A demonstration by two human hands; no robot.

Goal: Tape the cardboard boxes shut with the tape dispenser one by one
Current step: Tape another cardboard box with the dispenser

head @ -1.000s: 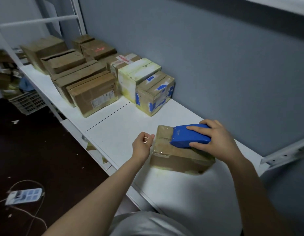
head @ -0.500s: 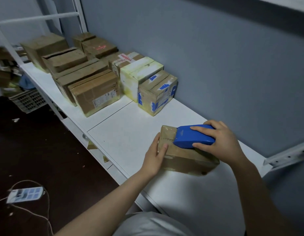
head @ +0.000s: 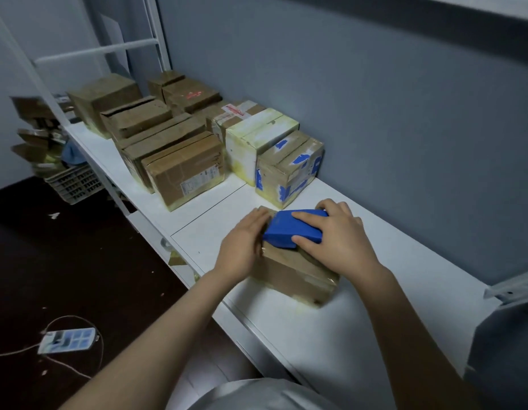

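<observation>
The boxes [head: 184, 161] in the far row bear a white label [head: 197, 181] and a red mark [head: 193, 95], both too small to read. The right hand [head: 338, 242] grips the blue dispenser [head: 289, 230], which sits on top of the near box [head: 298, 275] on the shelf [head: 345, 335]; its tape is hidden. The left hand [head: 242, 247] lies flat on that box's left end, fingers extended. A floor crate [head: 75, 183] holds blurred scraps.

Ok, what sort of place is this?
Likely a storeroom or packing area: rows of cardboard boxes on a long white shelf, a tape dispenser in use, a plastic crate on the floor.
</observation>
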